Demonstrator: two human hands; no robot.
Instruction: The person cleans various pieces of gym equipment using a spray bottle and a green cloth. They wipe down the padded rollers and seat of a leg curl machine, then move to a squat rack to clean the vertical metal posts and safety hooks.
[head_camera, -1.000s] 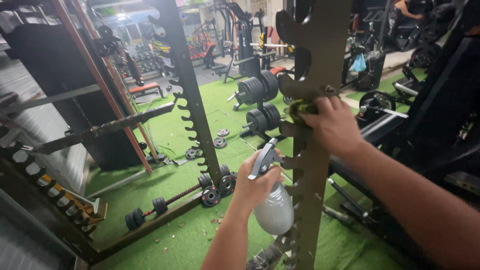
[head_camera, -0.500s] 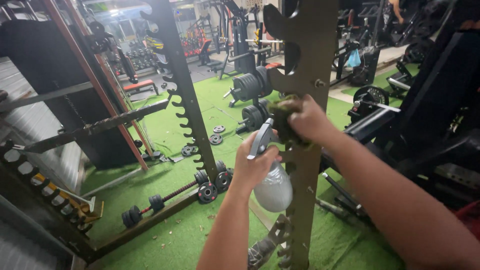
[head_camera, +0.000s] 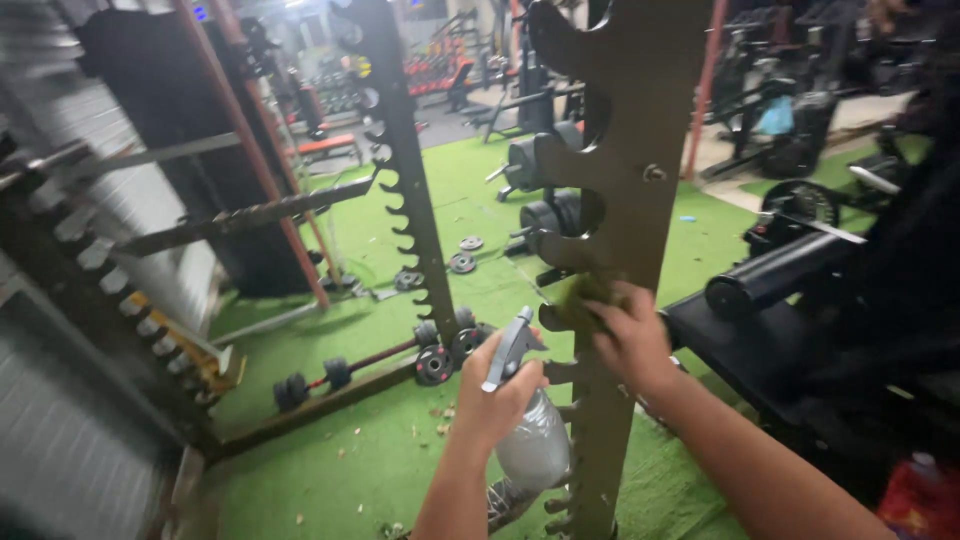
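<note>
My left hand (head_camera: 497, 398) grips a clear spray bottle (head_camera: 533, 450) with a grey trigger head, held low beside a tall notched metal rack upright (head_camera: 630, 200). My right hand (head_camera: 630, 340) presses a green cloth (head_camera: 578, 296) against the upright's notched edge, about halfway up. The bottle's nozzle points up and toward the post. The two hands are close together, left below and left of right.
A second notched upright (head_camera: 405, 190) stands behind to the left, with a slanted bar (head_camera: 240, 215) across it. Weight plates (head_camera: 448, 345) and a loaded barbell (head_camera: 330, 372) lie on the green turf (head_camera: 330, 460). A black padded bench (head_camera: 780, 275) sits at right.
My right hand with the cloth has slid down the upright's edge. The view has shifted closer and lower. The left hand keeps the bottle in much the same place.
</note>
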